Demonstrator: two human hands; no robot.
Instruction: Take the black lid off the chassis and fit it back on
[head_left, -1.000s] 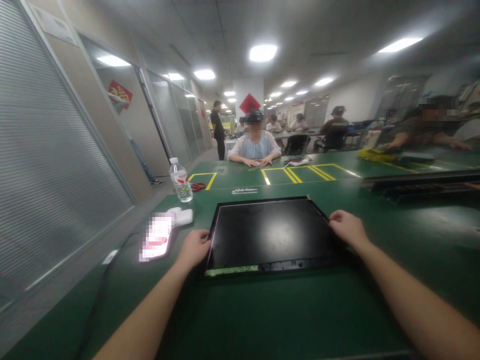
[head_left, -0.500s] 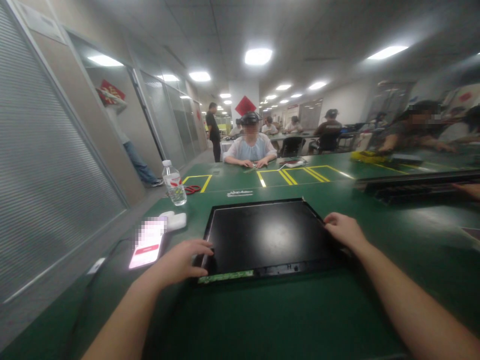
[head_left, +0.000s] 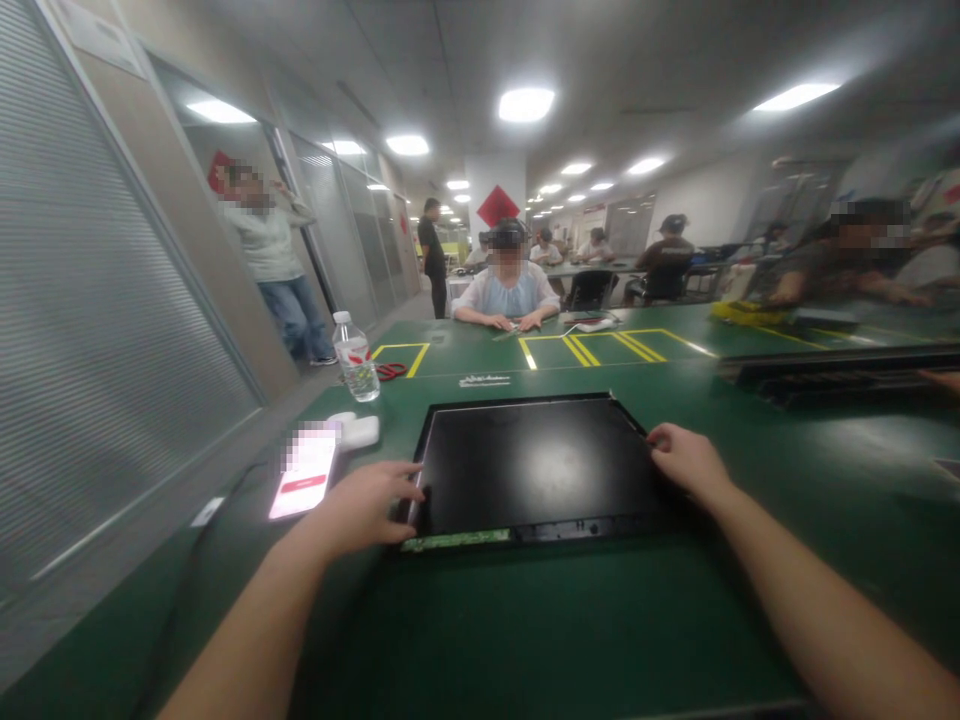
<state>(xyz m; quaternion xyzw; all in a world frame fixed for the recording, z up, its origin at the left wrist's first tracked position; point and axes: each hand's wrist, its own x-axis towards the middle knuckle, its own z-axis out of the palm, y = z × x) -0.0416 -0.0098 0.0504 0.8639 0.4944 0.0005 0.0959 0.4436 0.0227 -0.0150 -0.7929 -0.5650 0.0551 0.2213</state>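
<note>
A black flat panel (head_left: 525,470) in a thin dark frame lies on the green table (head_left: 555,620), with a bright reflection on its surface. Along its near edge, at the left, runs a green circuit strip (head_left: 457,541). My left hand (head_left: 371,508) grips the panel's left edge, its fingertips over the frame and its thumb near the front left corner. On the right side, my right hand (head_left: 688,462) has its fingers closed on the frame's edge; some of these fingertips are hidden behind the hand.
Left of the panel are a lit phone (head_left: 306,470), a white case (head_left: 360,432), a water bottle (head_left: 355,358) and red-handled scissors (head_left: 391,371). Small white pieces (head_left: 484,380) lie beyond it. A person (head_left: 507,285) sits opposite; a dark slatted item (head_left: 847,372) is at right.
The view has shifted slightly, so the scene sits a little further right. Both hands remain on the panel's edges. A person at the left doorway has come more fully into view.
</note>
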